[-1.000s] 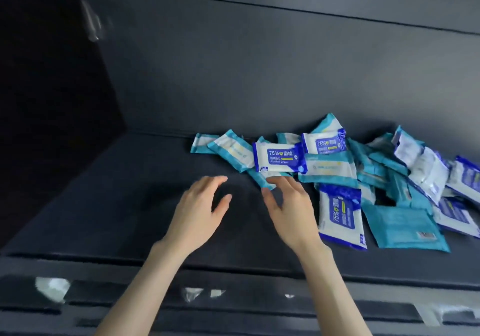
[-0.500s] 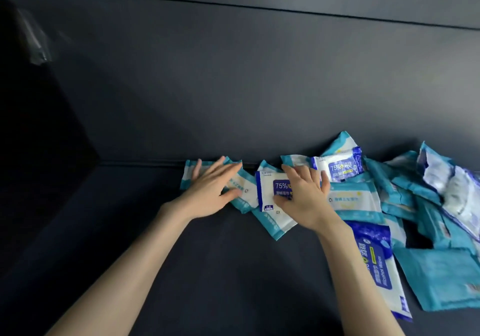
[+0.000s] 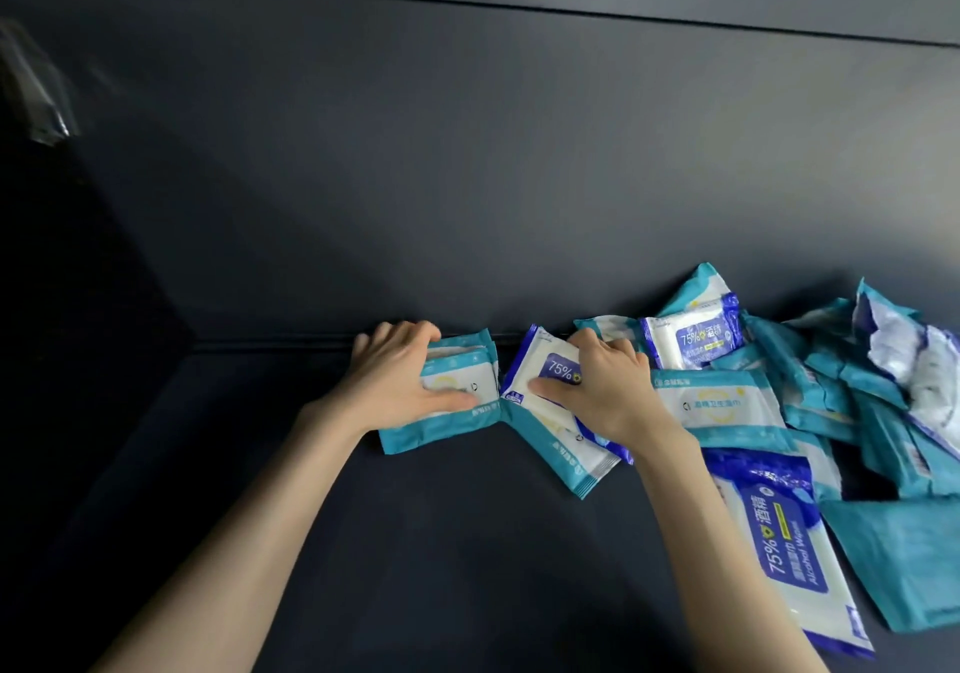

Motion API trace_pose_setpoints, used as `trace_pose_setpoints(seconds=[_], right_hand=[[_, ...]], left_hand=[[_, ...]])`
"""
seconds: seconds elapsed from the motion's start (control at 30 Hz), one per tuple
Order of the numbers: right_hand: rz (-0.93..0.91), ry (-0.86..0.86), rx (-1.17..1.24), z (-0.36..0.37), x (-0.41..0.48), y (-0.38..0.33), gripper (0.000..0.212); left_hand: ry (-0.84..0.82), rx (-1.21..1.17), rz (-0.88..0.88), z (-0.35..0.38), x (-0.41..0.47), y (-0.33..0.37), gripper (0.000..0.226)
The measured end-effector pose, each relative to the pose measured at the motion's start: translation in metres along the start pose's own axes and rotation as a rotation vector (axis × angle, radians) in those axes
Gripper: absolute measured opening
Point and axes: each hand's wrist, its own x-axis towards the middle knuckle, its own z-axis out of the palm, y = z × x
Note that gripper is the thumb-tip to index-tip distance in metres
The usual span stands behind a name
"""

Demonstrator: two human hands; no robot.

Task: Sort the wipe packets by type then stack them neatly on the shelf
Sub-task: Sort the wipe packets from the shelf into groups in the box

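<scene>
My left hand grips a teal-and-white wipe packet at the back of the dark shelf, thumb on its face and fingers curled over its far edge. Just to its right, my right hand grips a blue-and-white 75% alcohol wipe packet, tilted up on another teal packet. A mixed pile of teal packets and blue alcohol packets spreads to the right. A large blue alcohol packet lies in front, beside my right forearm.
The dark shelf floor runs left and forward of the pile. The back wall rises right behind the packets, and a dark side wall closes the left end. A crumpled white packet sits at the far right.
Both hands went from lying flat on the packets to gripping them. The left one pulled the teal packet leftward; the right one lifted the blue packet's edge. The camera moved closer.
</scene>
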Motion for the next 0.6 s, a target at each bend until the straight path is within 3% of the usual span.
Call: trace_pose_setpoints(seconds=[0.07, 0.13, 0.23, 0.33, 0.4, 0.53, 0.6], right_hand=[[-0.008, -0.044, -0.023, -0.002, 0.004, 0.000, 0.060], [-0.006, -0.082, -0.042, -0.003, 0.007, 0.000, 0.065], [-0.019, -0.105, -0.020, 0.000, 0.010, 0.000, 0.061], [-0.051, -0.106, 0.076, 0.002, 0.007, 0.001, 0.051], [-0.058, -0.079, 0.138, 0.003, 0.007, 0.003, 0.051], [-0.040, -0.033, 0.170, 0.003, 0.010, 0.004, 0.079], [-0.039, -0.038, 0.188, 0.001, 0.012, 0.002, 0.079]], left_hand=[[-0.035, 0.085, -0.039, -0.003, 0.001, 0.001, 0.118], [-0.037, 0.134, -0.081, -0.003, 0.000, -0.001, 0.127], [-0.001, 0.104, -0.105, -0.001, -0.004, -0.002, 0.105], [0.047, -0.077, -0.096, 0.001, -0.011, 0.001, 0.075], [0.076, -0.170, -0.117, 0.002, -0.018, 0.003, 0.070], [0.144, -0.197, -0.222, 0.004, -0.031, 0.010, 0.070], [0.185, -0.190, -0.265, 0.004, -0.035, 0.012, 0.068]])
